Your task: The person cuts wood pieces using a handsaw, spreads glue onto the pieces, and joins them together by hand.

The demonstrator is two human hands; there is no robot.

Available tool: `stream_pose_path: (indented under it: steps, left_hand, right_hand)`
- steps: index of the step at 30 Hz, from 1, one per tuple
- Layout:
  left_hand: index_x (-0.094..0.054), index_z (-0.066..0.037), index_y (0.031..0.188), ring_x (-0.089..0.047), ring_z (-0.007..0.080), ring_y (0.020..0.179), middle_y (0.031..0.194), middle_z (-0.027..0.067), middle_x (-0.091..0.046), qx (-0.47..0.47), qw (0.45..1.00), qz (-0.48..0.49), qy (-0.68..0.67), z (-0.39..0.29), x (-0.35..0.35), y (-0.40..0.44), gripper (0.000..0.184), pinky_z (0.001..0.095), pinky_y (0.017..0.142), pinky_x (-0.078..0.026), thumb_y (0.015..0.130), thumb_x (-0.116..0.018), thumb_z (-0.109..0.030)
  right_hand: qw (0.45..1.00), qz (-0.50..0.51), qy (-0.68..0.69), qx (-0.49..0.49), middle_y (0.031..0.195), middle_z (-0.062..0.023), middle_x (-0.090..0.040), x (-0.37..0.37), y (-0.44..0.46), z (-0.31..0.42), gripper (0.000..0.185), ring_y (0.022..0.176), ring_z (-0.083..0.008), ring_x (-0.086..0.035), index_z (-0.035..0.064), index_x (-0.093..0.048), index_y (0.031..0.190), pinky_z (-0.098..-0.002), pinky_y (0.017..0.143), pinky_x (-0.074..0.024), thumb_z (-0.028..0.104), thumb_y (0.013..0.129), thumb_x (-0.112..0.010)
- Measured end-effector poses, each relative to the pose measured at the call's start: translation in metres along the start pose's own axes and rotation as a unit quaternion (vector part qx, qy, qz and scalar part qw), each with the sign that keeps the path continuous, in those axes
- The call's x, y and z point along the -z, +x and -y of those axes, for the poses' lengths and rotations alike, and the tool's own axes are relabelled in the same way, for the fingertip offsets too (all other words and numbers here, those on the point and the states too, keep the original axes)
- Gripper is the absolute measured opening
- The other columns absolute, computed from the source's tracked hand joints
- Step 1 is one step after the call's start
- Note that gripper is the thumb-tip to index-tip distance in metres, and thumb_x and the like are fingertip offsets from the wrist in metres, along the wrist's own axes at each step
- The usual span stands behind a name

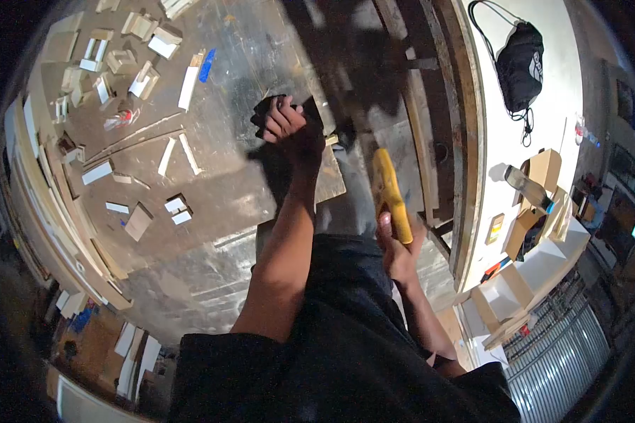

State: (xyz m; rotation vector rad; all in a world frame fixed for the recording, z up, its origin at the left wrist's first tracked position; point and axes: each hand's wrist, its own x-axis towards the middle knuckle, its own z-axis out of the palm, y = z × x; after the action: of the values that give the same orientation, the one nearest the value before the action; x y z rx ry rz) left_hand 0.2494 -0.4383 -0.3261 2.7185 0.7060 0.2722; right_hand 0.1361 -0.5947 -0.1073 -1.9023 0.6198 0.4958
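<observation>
Left hand [284, 121], at 11 o'clock over the tabletop [236, 190], has curled fingers (whether they pinch anything, I cannot tell). Right hand [400, 255], toward 5 o'clock, wraps the yellow tool [391, 196]. Wood pieces [140, 82] lie around 10 o'clock.

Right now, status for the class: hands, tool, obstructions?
Left hand: fingers curled, grip unclear. Right hand: closed on yellow tool. Wood pieces scattered left, away from both hands.

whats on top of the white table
A black drawstring bag, a bottle and brown cardboard lie on the white table. Whatever is beneath the bag is covered.
</observation>
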Motion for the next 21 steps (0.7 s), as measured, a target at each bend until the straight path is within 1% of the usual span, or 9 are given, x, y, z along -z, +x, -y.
stream_pose_path:
  steps: [3,7,8,10,13,14,16,19,21]
  left_hand:
    - [-0.06,-0.012,0.125,-0.05,0.0282,0.127,0.139,0.0073,-0.057,0.02,0.999,-0.035,-0.011,-0.002,-0.011,-0.002,0.032,0.0484,0.103,-0.032,0.093,-0.064,-0.018]
    - [-0.061,-0.013,0.124,-0.051,0.0271,0.126,0.137,0.0072,-0.058,0.004,0.999,-0.034,-0.001,0.003,-0.014,-0.002,0.032,0.0474,0.104,-0.031,0.093,-0.064,-0.022]
    - [-0.061,-0.013,0.124,-0.051,0.0271,0.126,0.137,0.0072,-0.058,0.003,0.999,-0.035,-0.001,0.004,-0.014,-0.002,0.032,0.0474,0.104,-0.031,0.093,-0.064,-0.022]
    - [-0.055,-0.014,0.128,-0.045,0.0323,0.13,0.139,0.0092,-0.054,0.014,0.999,0.013,-0.048,0.005,-0.01,-0.004,0.036,0.05,0.105,-0.032,0.096,-0.057,-0.029]
    - [-0.056,-0.015,0.128,-0.047,0.0316,0.128,0.137,0.0086,-0.055,0.013,1.0,0.0,-0.013,0.006,-0.014,-0.004,0.034,0.0501,0.103,-0.034,0.099,-0.053,-0.033]
    - [-0.056,-0.015,0.128,-0.047,0.0316,0.128,0.137,0.0086,-0.055,0.013,1.0,-0.001,-0.012,0.007,-0.016,-0.004,0.034,0.0501,0.103,-0.034,0.099,-0.053,-0.033]
    - [-0.061,-0.016,0.119,-0.052,0.0249,0.122,0.134,0.004,-0.06,-0.005,0.998,-0.058,0.027,0.006,-0.022,-0.003,0.024,0.0448,0.1,-0.032,0.097,-0.055,-0.026]
    - [-0.061,-0.016,0.118,-0.051,0.025,0.123,0.133,0.0037,-0.06,0.02,0.999,-0.039,0.02,0.005,-0.023,-0.005,0.024,0.0465,0.101,-0.031,0.097,-0.055,-0.025]
    - [-0.06,-0.016,0.119,-0.052,0.0251,0.122,0.133,0.0034,-0.06,0.012,0.999,-0.045,0.02,0.004,-0.022,-0.004,0.024,0.0459,0.101,-0.032,0.098,-0.053,-0.025]
  right_hand:
    - [0.999,0.007,0.031,-0.037,0.069,-0.006,-0.055,0.007,0.005,-0.009,0.035,0.061,-0.0198,-0.048,0.0012,-0.067,0.106,-0.0336,0.061,-0.0411,0.036,0.101,-0.066]
    - [1.0,0.003,-0.006,0.011,0.069,-0.0046,-0.051,-0.007,-0.002,-0.011,0.035,0.063,-0.0147,-0.045,0.0007,-0.065,0.1,-0.0325,0.06,-0.04,0.036,0.101,-0.066]
    - [0.999,0.042,0.026,0.014,0.068,-0.0056,-0.051,-0.007,0.001,-0.005,0.037,0.063,-0.0139,-0.047,0.0,-0.064,0.098,-0.0332,0.059,-0.0399,0.036,0.101,-0.066]
    - [0.998,0.06,0.017,0.006,0.067,-0.006,-0.051,-0.015,0.0,-0.003,0.037,0.062,-0.0138,-0.047,-0.0005,-0.064,0.099,-0.0335,0.058,-0.04,0.036,0.101,-0.066]
    - [0.996,0.084,-0.003,0.029,0.064,-0.0071,-0.049,-0.02,0.004,-0.003,0.037,0.059,-0.0141,-0.046,-0.0012,-0.065,0.102,-0.0344,0.056,-0.0397,0.036,0.101,-0.066]
    - [0.996,0.09,0.016,0.012,0.065,-0.0073,-0.049,-0.021,0.003,-0.003,0.037,0.059,-0.014,-0.046,-0.0015,-0.064,0.1,-0.0345,0.056,-0.0397,0.035,0.101,-0.066]
    - [0.995,0.097,0.034,-0.004,0.065,-0.0075,-0.049,-0.023,0.003,0.0,0.037,0.06,-0.0138,-0.046,-0.0017,-0.064,0.098,-0.0346,0.056,-0.0397,0.035,0.101,-0.066]
    - [0.995,0.092,0.024,0.028,0.065,-0.0083,-0.05,-0.022,0.0,0.006,0.036,0.06,-0.0143,-0.046,-0.0024,-0.062,0.094,-0.0363,0.056,-0.0401,0.033,0.101,-0.066]
    - [0.992,0.12,-0.031,0.032,0.067,-0.0093,-0.055,-0.021,0.004,0.002,0.035,0.063,-0.0144,-0.048,-0.0033,-0.062,0.095,-0.037,0.058,-0.0423,0.031,0.101,-0.066]
